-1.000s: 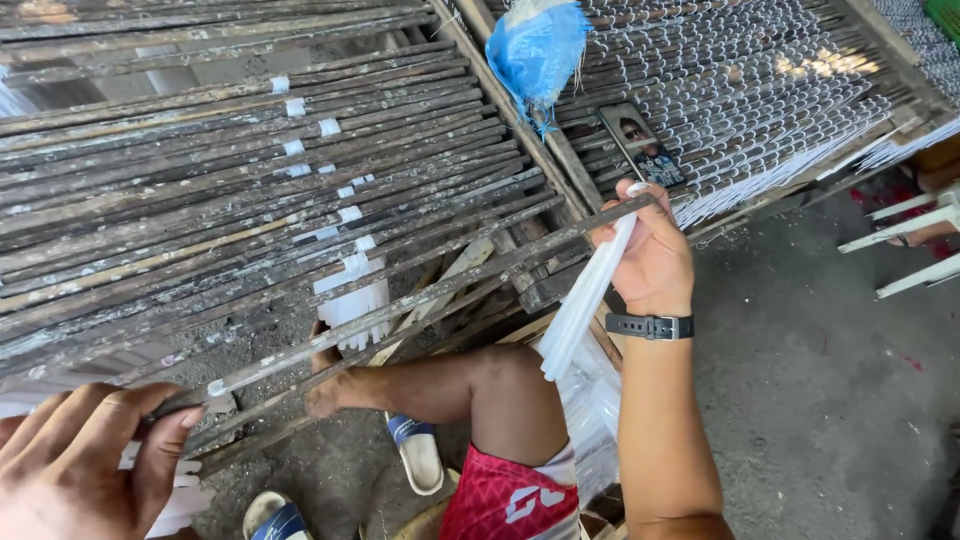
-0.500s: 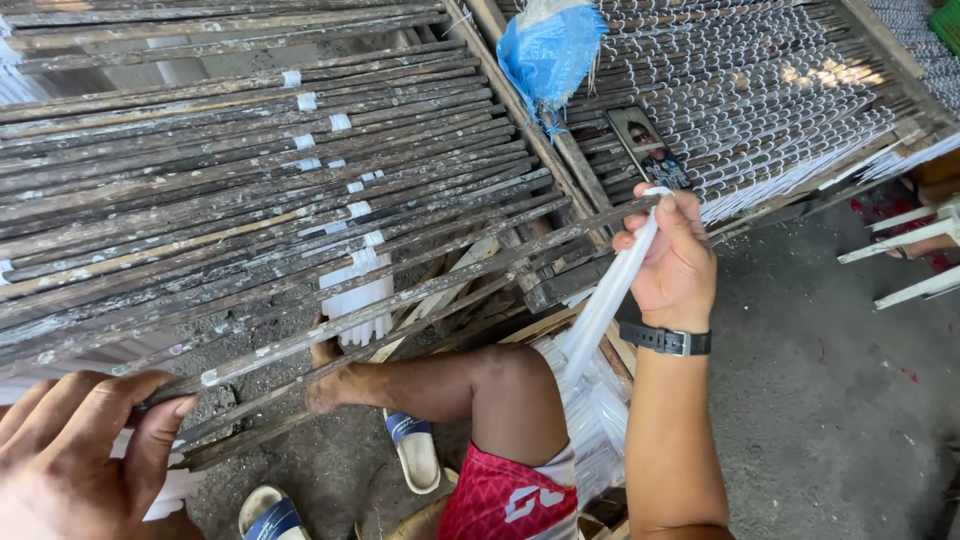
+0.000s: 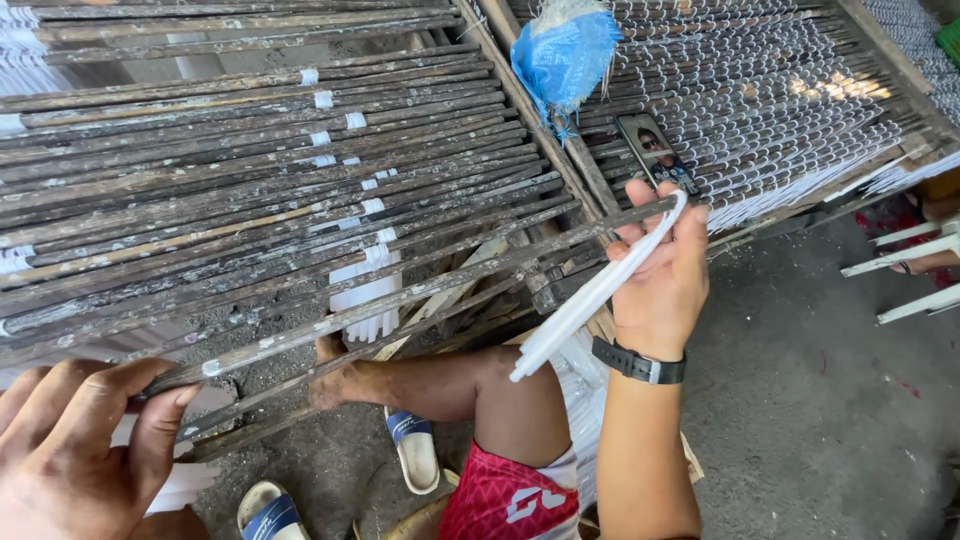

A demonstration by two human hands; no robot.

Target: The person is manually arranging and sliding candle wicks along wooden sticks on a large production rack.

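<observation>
Holds a bundle of thin white tapers (image 3: 590,300) in the right hand (image 3: 662,285), just off the front edge of the slat rack (image 3: 250,160), above the bare knee (image 3: 505,385). Grips them between thumb and curled fingers, top ends bent over the fingertips, lower ends hanging free toward the red shorts (image 3: 505,500). Meets there the far end of one long grey slat (image 3: 400,300), which slants down along the rack's front edge to the left hand (image 3: 80,450) at the lower left corner. Pinches that near end with thumb and bent fingers closed on it.

Differs from a second ago mainly at the right hand: then clenched high on a straight bundle, back of the hand to the camera; now turned palm-up and looser, bundle curved across the fingers and sitting lower. Shows the left hand slightly higher, with more of the fingers in view. Leaves the slat on nearly the same line, so likely a regrip of the tapers at the slat's end, not a shift of the slat.

Further out: a black wristwatch (image 3: 638,362) on the right wrist, a phone (image 3: 655,150) lying on the second rack (image 3: 800,110) of white rows, a blue bag (image 3: 565,50) on the beam between the racks, sandals (image 3: 412,450) on the concrete floor (image 3: 800,420).
</observation>
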